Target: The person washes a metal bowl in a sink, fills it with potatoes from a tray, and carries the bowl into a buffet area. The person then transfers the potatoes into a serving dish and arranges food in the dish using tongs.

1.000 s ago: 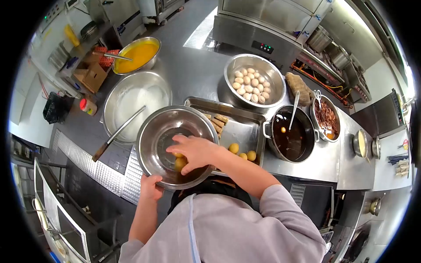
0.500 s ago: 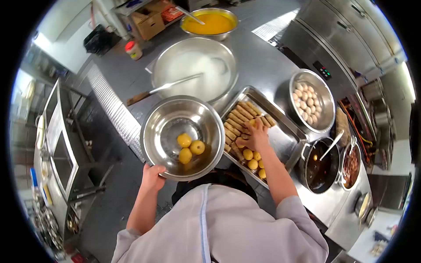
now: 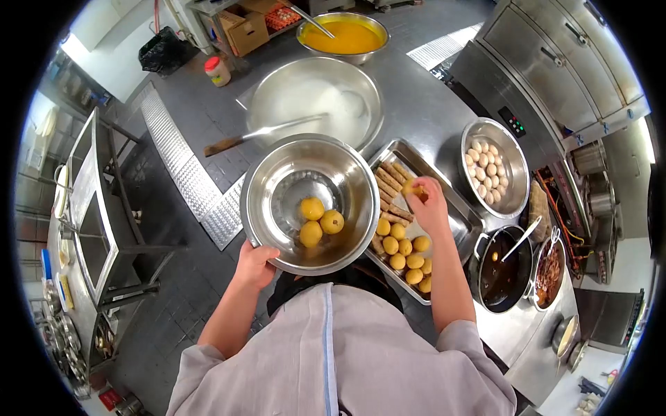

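Note:
My left hand (image 3: 257, 265) grips the near left rim of a steel bowl (image 3: 260, 208), thumb over the edge. Three round yellow balls (image 3: 311, 234) lie together at the bottom of it. To the right is a rectangular steel tray (image 3: 454, 211), where my right hand (image 3: 431, 204) is closed round a yellow ball (image 3: 413, 188) above the far part. Brown stick-shaped rolls (image 3: 390, 182) lie in rows there, partly hidden by the bowl and the hand. Several more yellow balls (image 3: 404, 246) are grouped at the tray's near end.
Behind the held bowl stands a wide basin of whitish liquid (image 3: 298, 97) with a wooden-handled tool (image 3: 232, 143) across its rim. Farther back is a bowl of orange liquid (image 3: 347, 38). On the right are a bowl of eggs (image 3: 492, 170), a dark pot (image 3: 499, 277) and a smaller pot (image 3: 549, 274).
My left hand and the bowl have shifted right and slightly up in view. My right hand has risen from the rolls with a yellow ball, and more balls show at the tray's near end.

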Action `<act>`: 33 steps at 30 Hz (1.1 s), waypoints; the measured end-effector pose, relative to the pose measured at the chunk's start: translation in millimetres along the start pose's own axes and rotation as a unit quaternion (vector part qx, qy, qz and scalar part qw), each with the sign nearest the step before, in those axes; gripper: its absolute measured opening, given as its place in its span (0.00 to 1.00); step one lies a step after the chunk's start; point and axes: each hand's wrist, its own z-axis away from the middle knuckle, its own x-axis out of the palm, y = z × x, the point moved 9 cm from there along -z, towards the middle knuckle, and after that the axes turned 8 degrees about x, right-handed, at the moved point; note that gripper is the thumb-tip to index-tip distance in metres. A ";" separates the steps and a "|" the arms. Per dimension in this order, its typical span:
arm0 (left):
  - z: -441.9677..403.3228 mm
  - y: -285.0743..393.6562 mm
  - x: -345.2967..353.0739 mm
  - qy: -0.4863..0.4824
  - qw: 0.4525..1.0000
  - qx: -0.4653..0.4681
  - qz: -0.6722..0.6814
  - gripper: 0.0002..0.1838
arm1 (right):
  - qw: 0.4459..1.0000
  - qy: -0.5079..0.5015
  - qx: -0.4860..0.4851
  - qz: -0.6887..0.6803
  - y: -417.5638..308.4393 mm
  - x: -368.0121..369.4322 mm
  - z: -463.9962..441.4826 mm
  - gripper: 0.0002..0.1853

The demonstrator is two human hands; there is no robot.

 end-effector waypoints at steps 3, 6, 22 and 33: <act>-5.3 -10.4 7.9 0.011 0.999 -0.035 -0.015 0.32 | 0.985 -0.110 -0.102 -0.090 -90.0 12.7 34.8 0.15; -9.6 -13.4 23.9 -0.031 0.999 -0.033 -0.016 0.31 | 0.975 -0.154 -0.155 0.043 -133.8 38.4 49.0 0.18; -8.1 -7.6 59.6 -0.062 0.997 -0.031 -0.019 0.32 | 0.931 -0.149 -0.199 0.268 -120.4 53.9 61.4 0.06; -12.7 2.6 70.6 -0.065 0.997 -0.024 -0.030 0.31 | 0.905 -0.165 -0.197 0.338 -118.9 61.0 72.2 0.10</act>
